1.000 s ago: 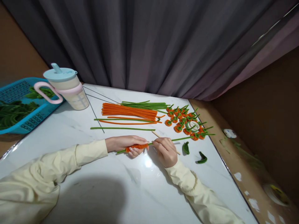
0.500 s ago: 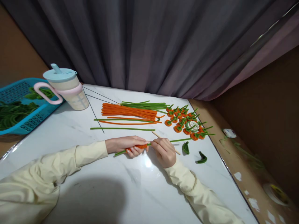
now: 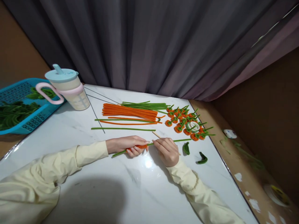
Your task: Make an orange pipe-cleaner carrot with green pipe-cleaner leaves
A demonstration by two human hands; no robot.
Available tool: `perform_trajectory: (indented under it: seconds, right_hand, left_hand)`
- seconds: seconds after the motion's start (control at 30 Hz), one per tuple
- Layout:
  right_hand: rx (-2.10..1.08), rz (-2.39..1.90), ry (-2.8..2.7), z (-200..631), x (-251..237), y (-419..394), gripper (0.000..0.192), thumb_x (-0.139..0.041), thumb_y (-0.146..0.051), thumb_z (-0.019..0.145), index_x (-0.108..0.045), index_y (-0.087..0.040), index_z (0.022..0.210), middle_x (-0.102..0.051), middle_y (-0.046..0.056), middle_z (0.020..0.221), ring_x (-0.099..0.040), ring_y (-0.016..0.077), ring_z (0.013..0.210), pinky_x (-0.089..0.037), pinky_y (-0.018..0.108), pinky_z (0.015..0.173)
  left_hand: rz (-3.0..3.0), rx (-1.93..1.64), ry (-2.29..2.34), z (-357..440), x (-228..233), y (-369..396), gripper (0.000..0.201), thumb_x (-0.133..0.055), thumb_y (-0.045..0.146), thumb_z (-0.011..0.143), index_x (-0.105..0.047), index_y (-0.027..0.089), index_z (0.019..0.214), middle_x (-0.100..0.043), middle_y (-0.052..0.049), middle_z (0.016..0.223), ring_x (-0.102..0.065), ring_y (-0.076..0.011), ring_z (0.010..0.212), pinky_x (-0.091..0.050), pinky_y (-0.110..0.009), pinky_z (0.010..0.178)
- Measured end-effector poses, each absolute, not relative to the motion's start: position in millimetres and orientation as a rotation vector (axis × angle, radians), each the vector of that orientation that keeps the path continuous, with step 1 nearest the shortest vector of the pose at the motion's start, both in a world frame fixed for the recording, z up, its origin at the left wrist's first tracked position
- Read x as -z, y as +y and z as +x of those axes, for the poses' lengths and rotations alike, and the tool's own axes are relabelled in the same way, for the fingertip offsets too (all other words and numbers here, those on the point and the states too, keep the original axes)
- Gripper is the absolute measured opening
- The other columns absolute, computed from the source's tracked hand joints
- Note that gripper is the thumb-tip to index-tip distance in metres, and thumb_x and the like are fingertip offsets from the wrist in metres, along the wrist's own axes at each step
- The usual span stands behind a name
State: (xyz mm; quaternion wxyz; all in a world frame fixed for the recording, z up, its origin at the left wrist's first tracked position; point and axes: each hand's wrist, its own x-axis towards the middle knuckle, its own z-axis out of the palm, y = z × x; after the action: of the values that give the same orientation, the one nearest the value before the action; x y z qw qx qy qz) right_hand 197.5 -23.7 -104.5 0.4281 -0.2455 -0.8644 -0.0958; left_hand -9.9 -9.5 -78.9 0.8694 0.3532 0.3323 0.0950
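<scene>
Wrapped in my left hand (image 3: 134, 145) is an orange pipe-cleaner coil (image 3: 141, 146), partly hidden by the fingers. A green pipe cleaner (image 3: 118, 153) sticks out of it on the left and runs through to the right. My right hand (image 3: 167, 151) pinches that green stem just right of the coil, and the stem's far end shows beyond the knuckles. Under the right hand lies a thin wooden stick (image 3: 156, 134). Just beyond both hands lie a loose green pipe cleaner (image 3: 123, 128) and a thick bundle of orange pipe cleaners (image 3: 129, 111).
Green pipe cleaners (image 3: 144, 105) lie behind the orange bundle. Several orange pieces with green stems (image 3: 179, 128) surround a roll of tape (image 3: 193, 126) at right. Two dark green curled pieces (image 3: 186, 148) lie nearby. A lidded cup (image 3: 79, 98) stands beside a blue basket (image 3: 25, 123).
My right hand has shifted slightly right along the green stem, away from the left hand. The left hand keeps its grip on the orange coil.
</scene>
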Motion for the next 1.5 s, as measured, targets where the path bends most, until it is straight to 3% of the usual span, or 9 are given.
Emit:
perform_trajectory:
  seconds: [0.4,0.5,0.63,0.77,0.93,1.07,1.2,1.33,1.5]
  right_hand:
    - [0.282,-0.715,-2.142,203,102,-19,0.048,-0.037,0.0,0.085,-0.044,-0.013,0.131,-0.068,0.012,0.091,-0.062,0.0182,0.071,-0.048,0.029,0.061]
    - [-0.028,-0.741,-2.196,202,101,-21,0.048,-0.03,0.001,0.084,-0.051,-0.018,0.122,-0.066,0.011,0.099,-0.064,0.0172,0.083,-0.052,0.029,0.07]
    - [-0.446,-0.685,-2.17,194,102,-27,0.05,-0.028,0.003,0.084,-0.051,-0.022,0.121,-0.062,0.003,0.078,-0.062,0.0125,0.072,-0.053,0.025,0.071]
    - [-0.129,-0.653,-2.335,187,103,-35,0.041,-0.032,-0.004,0.091,-0.043,-0.013,0.13,-0.061,0.005,0.077,-0.059,0.0142,0.069,-0.049,0.025,0.063]
    - [0.435,-0.539,-2.506,178,95,-46,0.029,-0.045,-0.022,0.094,-0.056,-0.009,0.117,-0.051,0.0,0.059,-0.048,0.014,0.056,-0.036,0.03,0.054]
    - [0.576,-0.484,-2.45,174,95,-53,0.018,-0.055,-0.017,0.088,-0.065,-0.016,0.103,-0.064,0.005,0.084,-0.055,0.0162,0.079,-0.037,0.033,0.071]
    - [0.39,-0.492,-2.355,170,98,-51,0.014,-0.054,-0.013,0.088,-0.066,-0.02,0.085,-0.067,0.0,0.079,-0.055,0.0174,0.099,-0.027,0.039,0.095]
    - [0.079,-0.491,-2.307,167,90,-41,0.021,-0.049,-0.028,0.094,-0.064,-0.019,0.083,-0.058,-0.006,0.053,-0.059,0.0113,0.076,-0.02,0.038,0.1]
    - [-0.169,-0.647,-2.347,166,84,-33,0.04,-0.041,-0.046,0.094,-0.062,-0.018,0.073,-0.06,-0.003,0.061,-0.055,0.0085,0.063,-0.022,0.035,0.096]
  left_hand:
    - [0.68,-0.589,0.793,-24,84,14,0.026,-0.06,0.032,0.083,-0.051,0.014,0.067,-0.027,0.009,0.049,-0.016,-0.0014,0.035,-0.013,-0.011,0.029]
    - [0.651,-0.716,0.809,-31,85,25,0.03,-0.053,0.032,0.086,-0.046,0.015,0.062,-0.023,0.01,0.047,-0.014,-0.0021,0.033,-0.015,-0.012,0.027]
    - [0.619,-0.753,0.81,-30,86,23,0.028,-0.051,0.03,0.084,-0.046,0.015,0.061,-0.024,0.01,0.044,-0.015,-0.0026,0.031,-0.016,-0.013,0.026]
    - [0.59,-0.744,0.809,-24,84,17,0.027,-0.054,0.03,0.08,-0.047,0.015,0.059,-0.026,0.009,0.042,-0.017,-0.0025,0.03,-0.017,-0.013,0.026]
    - [0.557,-0.768,0.825,-19,77,15,0.034,-0.057,0.027,0.074,-0.037,0.016,0.049,-0.028,0.007,0.042,-0.021,-0.0026,0.032,-0.019,-0.013,0.028]
    - [0.548,-0.73,0.842,-15,73,11,0.031,-0.055,0.024,0.072,-0.037,0.016,0.047,-0.031,0.005,0.044,-0.024,-0.0038,0.034,-0.022,-0.014,0.03]
    - [0.533,-0.673,0.86,-9,69,7,0.031,-0.052,0.022,0.07,-0.037,0.017,0.044,-0.028,0.005,0.04,-0.022,-0.0044,0.033,-0.021,-0.015,0.03]
    - [0.522,-0.674,0.875,-1,59,7,0.028,-0.049,0.021,0.067,-0.037,0.017,0.042,-0.025,0.006,0.036,-0.019,-0.0046,0.031,-0.018,-0.015,0.029]
    - [0.528,-0.714,0.839,5,48,16,0.029,-0.048,0.021,0.065,-0.032,0.018,0.041,-0.022,0.007,0.036,-0.017,-0.0035,0.03,-0.013,-0.015,0.028]
